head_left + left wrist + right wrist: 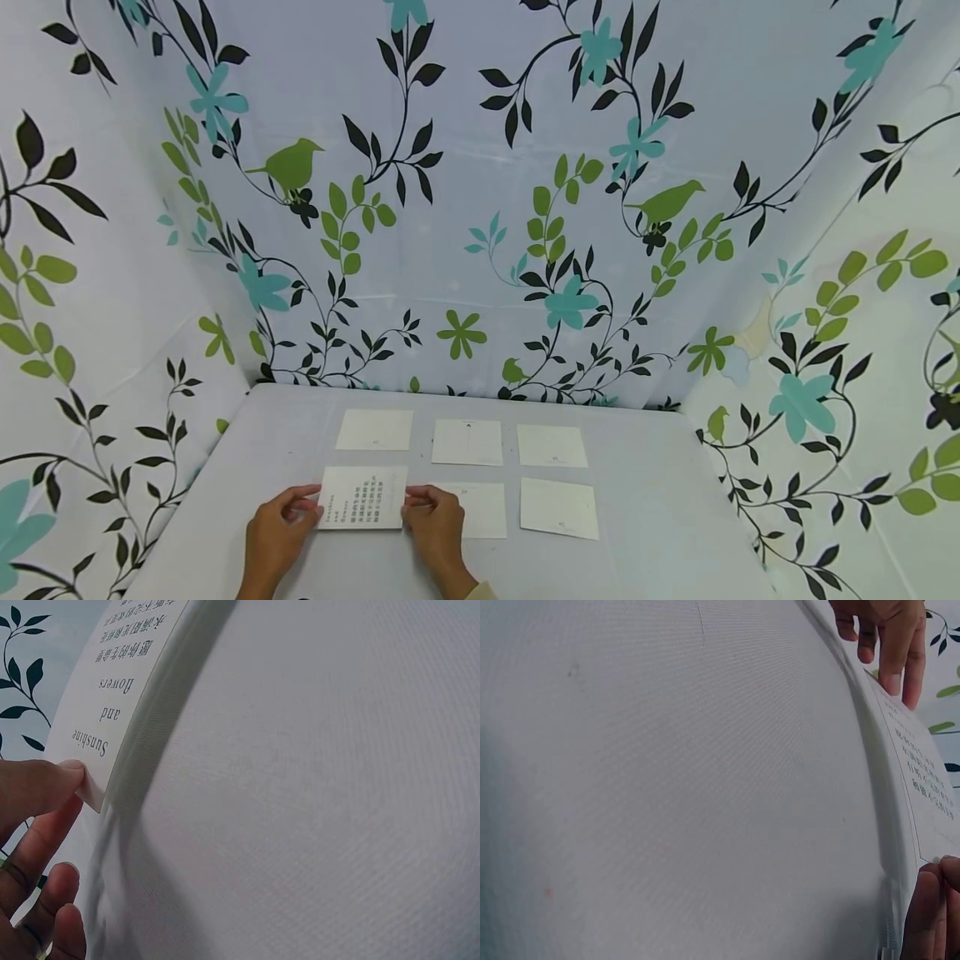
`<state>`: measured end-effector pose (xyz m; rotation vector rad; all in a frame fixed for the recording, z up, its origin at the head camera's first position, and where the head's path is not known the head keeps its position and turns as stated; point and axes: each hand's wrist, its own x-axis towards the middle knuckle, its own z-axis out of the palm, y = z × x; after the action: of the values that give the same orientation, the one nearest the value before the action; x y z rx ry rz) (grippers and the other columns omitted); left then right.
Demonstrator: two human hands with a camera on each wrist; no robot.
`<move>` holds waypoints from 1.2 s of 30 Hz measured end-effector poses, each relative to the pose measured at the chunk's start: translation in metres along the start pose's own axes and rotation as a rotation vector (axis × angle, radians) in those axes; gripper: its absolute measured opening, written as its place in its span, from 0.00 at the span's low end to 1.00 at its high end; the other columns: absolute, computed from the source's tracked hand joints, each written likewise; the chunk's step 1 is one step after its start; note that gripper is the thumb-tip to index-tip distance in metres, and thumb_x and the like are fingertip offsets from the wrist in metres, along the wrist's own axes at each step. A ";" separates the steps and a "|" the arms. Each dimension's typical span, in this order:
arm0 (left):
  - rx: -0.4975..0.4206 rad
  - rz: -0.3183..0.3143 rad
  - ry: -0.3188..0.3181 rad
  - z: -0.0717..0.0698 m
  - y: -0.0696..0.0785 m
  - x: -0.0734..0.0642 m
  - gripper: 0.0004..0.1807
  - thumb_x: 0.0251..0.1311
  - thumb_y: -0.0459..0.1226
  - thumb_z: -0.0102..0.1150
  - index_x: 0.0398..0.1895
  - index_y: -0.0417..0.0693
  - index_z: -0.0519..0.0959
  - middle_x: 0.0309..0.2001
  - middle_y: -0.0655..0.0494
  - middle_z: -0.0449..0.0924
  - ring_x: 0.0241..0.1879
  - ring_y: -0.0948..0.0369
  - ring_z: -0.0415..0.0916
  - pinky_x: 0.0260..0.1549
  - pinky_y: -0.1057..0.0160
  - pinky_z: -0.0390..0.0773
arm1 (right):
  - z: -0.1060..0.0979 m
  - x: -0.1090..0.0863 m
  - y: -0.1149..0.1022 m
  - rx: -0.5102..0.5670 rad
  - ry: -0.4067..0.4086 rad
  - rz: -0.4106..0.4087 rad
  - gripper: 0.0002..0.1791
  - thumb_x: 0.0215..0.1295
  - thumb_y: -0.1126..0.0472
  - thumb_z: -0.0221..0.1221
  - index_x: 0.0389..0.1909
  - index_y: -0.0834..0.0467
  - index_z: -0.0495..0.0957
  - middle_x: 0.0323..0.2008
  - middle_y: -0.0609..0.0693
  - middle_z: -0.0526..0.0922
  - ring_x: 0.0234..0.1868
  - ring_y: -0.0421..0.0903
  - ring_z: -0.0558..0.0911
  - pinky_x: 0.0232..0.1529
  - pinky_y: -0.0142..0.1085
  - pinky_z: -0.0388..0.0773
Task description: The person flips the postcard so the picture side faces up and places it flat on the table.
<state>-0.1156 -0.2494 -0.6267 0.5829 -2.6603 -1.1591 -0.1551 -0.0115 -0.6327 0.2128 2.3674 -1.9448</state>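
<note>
A white card (363,497) printed with lines of dark text is held at the front left of the table. My left hand (276,537) pinches its left edge between thumb and finger, with the other fingers loosely bent below. At the opposite edge, my right hand (437,529) pinches the card too. In the left wrist view the card (124,682) shows the words "Sunshine and flowers" above rows of characters. It is tilted up from the white tabletop there. Partly hidden behind my right hand lies another pale card (483,512).
Three pale cards, the left (375,430), middle (467,442) and right (552,447), form a back row. One more card (559,509) lies front right. Curtains (465,208) with leaves, flowers and birds enclose the white table (645,483) at the back and sides.
</note>
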 end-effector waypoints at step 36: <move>0.087 0.032 0.050 0.007 -0.002 -0.005 0.17 0.57 0.35 0.74 0.51 0.47 0.90 0.35 0.56 0.92 0.38 0.56 0.73 0.38 0.58 0.66 | -0.008 -0.004 0.002 -0.084 -0.076 -0.027 0.19 0.54 0.74 0.70 0.46 0.56 0.89 0.37 0.45 0.92 0.34 0.38 0.89 0.33 0.29 0.84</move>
<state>-0.1128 -0.2441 -0.6334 0.5744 -2.6784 -1.0106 -0.1510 -0.0035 -0.6329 0.1002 2.4087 -1.8254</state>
